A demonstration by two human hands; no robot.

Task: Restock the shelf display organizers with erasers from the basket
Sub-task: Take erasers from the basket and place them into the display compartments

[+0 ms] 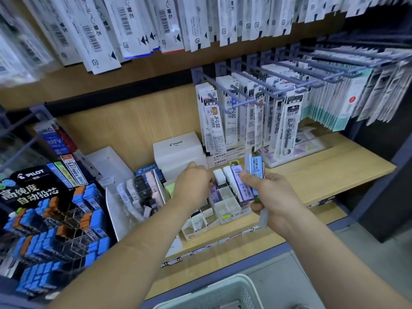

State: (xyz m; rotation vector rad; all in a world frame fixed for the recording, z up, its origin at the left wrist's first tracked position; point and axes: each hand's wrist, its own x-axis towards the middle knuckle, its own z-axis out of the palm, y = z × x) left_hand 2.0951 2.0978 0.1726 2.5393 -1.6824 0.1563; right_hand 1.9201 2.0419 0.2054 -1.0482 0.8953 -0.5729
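- left hand (193,182) reaches down into the white divided tray organizer (225,205) on the light wooden shelf (323,172), fingers curled out of sight behind the knuckles; i cannot tell whether they pinch the small purple sleeved eraser (213,195) just beneath them
- right hand (273,198) grips a fanned bundle of long sleeved erasers in blue, purple and green (249,181), held upright just right of the organizer, probably as a ready supply for the left hand to draw from
- slim white erasers (223,175) stand in the far compartments while the near ones look unfilled, so the restocking seems partway
- pale slotted plastic basket (214,294) sits at the near edge, below the shelf, close enough for the next handful
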